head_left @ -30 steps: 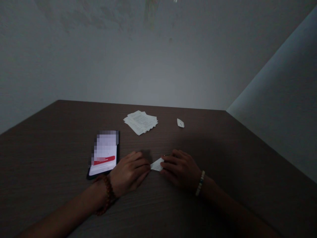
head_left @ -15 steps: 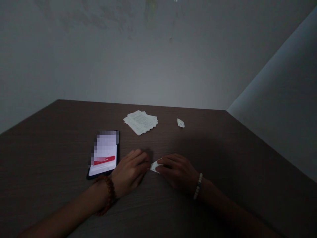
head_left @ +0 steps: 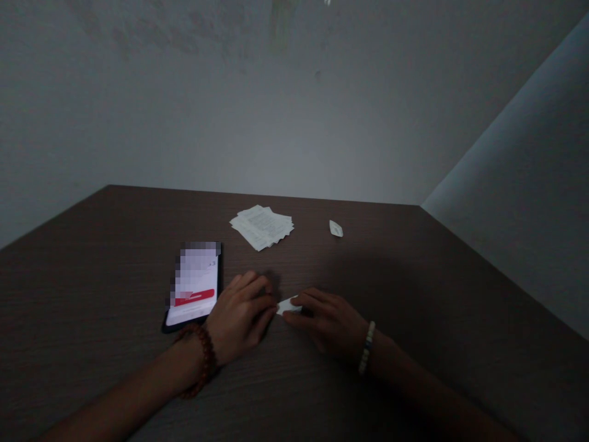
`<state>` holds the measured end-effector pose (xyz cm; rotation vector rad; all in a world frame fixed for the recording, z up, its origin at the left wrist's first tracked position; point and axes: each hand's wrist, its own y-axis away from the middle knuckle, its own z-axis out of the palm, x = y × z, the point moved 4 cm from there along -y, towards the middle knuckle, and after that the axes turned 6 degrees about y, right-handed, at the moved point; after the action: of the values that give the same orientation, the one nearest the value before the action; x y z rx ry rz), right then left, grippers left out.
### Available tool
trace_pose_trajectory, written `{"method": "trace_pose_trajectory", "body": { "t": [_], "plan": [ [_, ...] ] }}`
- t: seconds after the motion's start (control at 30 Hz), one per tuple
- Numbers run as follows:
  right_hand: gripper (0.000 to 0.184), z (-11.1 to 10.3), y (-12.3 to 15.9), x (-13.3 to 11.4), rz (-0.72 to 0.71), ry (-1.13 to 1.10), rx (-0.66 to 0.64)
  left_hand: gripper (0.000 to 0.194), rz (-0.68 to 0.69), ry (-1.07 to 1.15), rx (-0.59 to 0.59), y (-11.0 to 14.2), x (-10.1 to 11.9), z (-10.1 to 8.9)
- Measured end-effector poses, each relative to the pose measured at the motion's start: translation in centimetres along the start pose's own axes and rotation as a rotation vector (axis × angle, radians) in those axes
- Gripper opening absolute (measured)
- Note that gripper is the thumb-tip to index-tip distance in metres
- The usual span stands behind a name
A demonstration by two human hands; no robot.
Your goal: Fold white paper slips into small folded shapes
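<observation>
A small folded piece of white paper (head_left: 286, 306) lies between my hands near the front middle of the table. My left hand (head_left: 243, 313), with a brown beaded bracelet at the wrist, pinches its left end between thumb and fingertip. From the other side, my right hand (head_left: 329, 316) has its thumb and fingers closed on the right part and covers some of it. Beside my left hand lies a phone (head_left: 197, 279) with its screen lit, showing a red bar.
A loose stack of printed paper sheets (head_left: 262, 227) lies towards the back of the brown wooden table (head_left: 115, 245). To its right is a small folded white paper piece (head_left: 335, 229). Behind the table's far edge stands a grey wall (head_left: 276, 123).
My left hand's fingers have shifted slightly and the paper has moved a little to the left. My right thumb has slid left along it. The phone and the stack stay put.
</observation>
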<state>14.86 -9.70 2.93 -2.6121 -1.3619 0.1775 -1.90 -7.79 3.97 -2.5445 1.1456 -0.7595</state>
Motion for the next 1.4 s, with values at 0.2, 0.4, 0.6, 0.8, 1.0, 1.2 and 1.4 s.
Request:
{"method": "trace_pose_trajectory", "body": {
  "t": [0.2, 0.4, 0.6, 0.8, 1.0, 1.2, 1.4],
  "plan": [
    [0.034, 0.2, 0.0, 0.1, -0.018, -0.026, 0.0, 0.019, -0.048, 0.042, -0.017, -0.3, -0.2, 0.0],
    [0.041, 0.0, -0.3, 0.3, -0.027, -0.001, -0.074, 0.017, -0.086, 0.034, -0.013, -0.5, -0.1, 0.0],
    [0.043, -0.2, -0.7, -0.1, 0.002, 0.047, -0.106, 0.019, -0.145, 0.031, -0.015, -0.5, -0.3, 0.3],
    [0.038, 0.0, -0.5, -0.3, 0.081, 0.081, -0.075, 0.024, -0.045, -0.043, 0.079, 0.4, 0.4, 0.0],
    [0.037, -0.5, -0.4, -0.2, 0.122, 0.099, -0.074, 0.027, 0.063, -0.123, 0.001, 0.5, 1.0, 0.6],
    [0.035, -0.4, -0.4, -0.2, 0.123, 0.097, -0.09, 0.03, -0.028, -0.136, -0.047, 0.4, 0.4, 0.6],
    [0.036, -0.3, -0.4, -0.2, 0.133, 0.091, -0.095, 0.029, -0.059, -0.124, -0.053, 0.4, 0.3, 0.6]
  ]
}}
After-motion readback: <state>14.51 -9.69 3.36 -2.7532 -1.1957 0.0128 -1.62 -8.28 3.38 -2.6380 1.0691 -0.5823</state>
